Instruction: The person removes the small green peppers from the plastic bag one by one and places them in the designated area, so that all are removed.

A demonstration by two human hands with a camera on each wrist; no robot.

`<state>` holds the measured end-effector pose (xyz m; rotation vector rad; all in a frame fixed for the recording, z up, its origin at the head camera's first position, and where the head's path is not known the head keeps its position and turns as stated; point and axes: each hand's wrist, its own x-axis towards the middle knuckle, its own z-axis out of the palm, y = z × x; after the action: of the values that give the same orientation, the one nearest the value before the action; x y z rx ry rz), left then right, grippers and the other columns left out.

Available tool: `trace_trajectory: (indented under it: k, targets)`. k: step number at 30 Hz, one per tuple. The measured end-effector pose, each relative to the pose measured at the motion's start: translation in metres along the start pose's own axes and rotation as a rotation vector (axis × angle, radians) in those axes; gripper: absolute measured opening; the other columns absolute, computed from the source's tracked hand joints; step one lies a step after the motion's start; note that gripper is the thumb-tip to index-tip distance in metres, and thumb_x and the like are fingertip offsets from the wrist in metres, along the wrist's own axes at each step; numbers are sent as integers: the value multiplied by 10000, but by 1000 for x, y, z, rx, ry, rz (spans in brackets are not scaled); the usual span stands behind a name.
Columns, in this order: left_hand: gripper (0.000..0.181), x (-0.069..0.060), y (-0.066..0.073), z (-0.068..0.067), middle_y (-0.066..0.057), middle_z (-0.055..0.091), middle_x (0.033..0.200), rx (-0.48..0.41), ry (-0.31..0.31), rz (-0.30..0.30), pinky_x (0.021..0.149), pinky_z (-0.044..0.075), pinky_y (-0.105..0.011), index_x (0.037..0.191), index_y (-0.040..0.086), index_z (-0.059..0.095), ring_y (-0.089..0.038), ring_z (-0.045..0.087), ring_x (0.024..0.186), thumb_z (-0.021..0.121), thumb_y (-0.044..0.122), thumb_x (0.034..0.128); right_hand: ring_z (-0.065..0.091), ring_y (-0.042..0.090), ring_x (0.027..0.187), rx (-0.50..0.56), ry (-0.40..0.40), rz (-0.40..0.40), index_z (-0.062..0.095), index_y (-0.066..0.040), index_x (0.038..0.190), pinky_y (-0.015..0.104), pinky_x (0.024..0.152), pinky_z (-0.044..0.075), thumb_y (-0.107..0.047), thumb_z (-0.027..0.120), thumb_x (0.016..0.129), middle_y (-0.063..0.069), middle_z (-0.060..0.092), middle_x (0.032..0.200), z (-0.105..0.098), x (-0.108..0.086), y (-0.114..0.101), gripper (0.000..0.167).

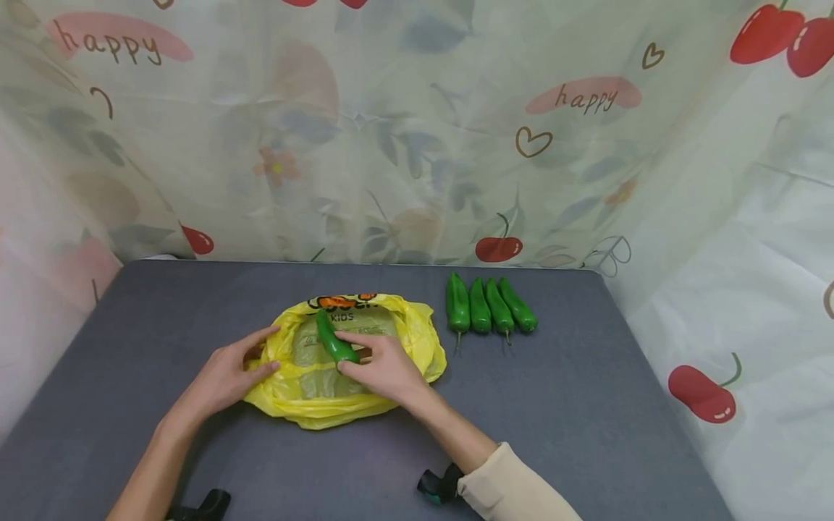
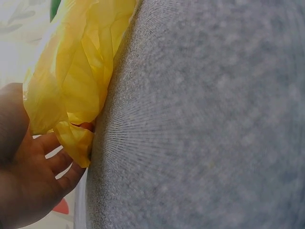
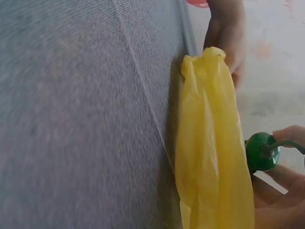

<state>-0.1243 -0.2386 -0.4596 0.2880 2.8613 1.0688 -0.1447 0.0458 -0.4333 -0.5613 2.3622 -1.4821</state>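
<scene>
A yellow plastic bag [image 1: 420, 340] lies on the table with its mouth spread wide. My left hand [image 1: 228, 373] holds the bag's left rim, thumb on one side and fingers on the other in the left wrist view [image 2: 38, 167]. Over the bag's opening, my right hand [image 1: 384, 365] pinches a green chili pepper [image 1: 334, 340] between thumb and fingers. The pepper's stem end and curved stem face the right wrist camera, beside the yellow bag wall. To the right of the bag, several more green chili peppers [image 1: 480, 307] lie side by side in a row.
The grey table [image 1: 567, 405] reaches back to a printed curtain [image 1: 391, 145] with cherries and the word happy. Another curtain panel [image 1: 749, 289] hangs along the right. Black wrist devices [image 1: 443, 483] show near both forearms at the bottom of the head view.
</scene>
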Motion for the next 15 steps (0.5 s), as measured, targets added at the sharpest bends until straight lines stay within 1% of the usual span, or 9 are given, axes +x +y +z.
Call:
trace_trajectory:
  k: [1,2,5,7,12,15]
  targets:
    - [613,0,0,0,-220,628,1236,1,0,-1,886,458,-539,1479,73,470,-346,602,1080,684,313,957,690,72,839,11,-1,-10,619,-237,1370,263,517,478,-212,695,895,1,728,1003,-2,-1,0,482]
    - [613,0,0,0,-219,628,1235,2,-1,-3,885,459,-538,1479,74,469,-346,602,1080,684,314,957,694,83,852,16,2,-21,616,-238,1374,263,539,496,-212,694,902,17,724,1037,-4,-2,1,479]
    - [612,0,-1,1,-217,630,1230,2,-1,-7,881,459,-533,1479,76,469,-344,602,1077,681,316,958,708,98,844,29,14,-53,610,-239,1379,264,591,534,-200,690,917,58,701,1126,-11,-5,3,470]
    - [610,0,-2,1,-216,631,1229,2,-1,-9,878,461,-531,1480,78,468,-345,603,1078,680,314,960,713,106,850,46,24,-76,609,-219,1380,263,655,557,-167,689,922,84,684,1176,-16,-7,4,468]
    - [610,0,-3,1,-217,633,1225,3,0,-10,874,461,-527,1478,74,470,-346,604,1077,683,310,958,709,134,884,57,63,-106,618,-165,1372,263,725,565,-116,696,917,126,667,1206,-28,-11,6,464]
    - [612,1,-3,1,-213,635,1219,5,1,-8,874,459,-524,1476,73,473,-341,603,1072,685,316,956,706,155,895,56,91,-102,618,-165,1372,266,730,565,-116,700,917,129,662,1202,-36,-14,7,465]
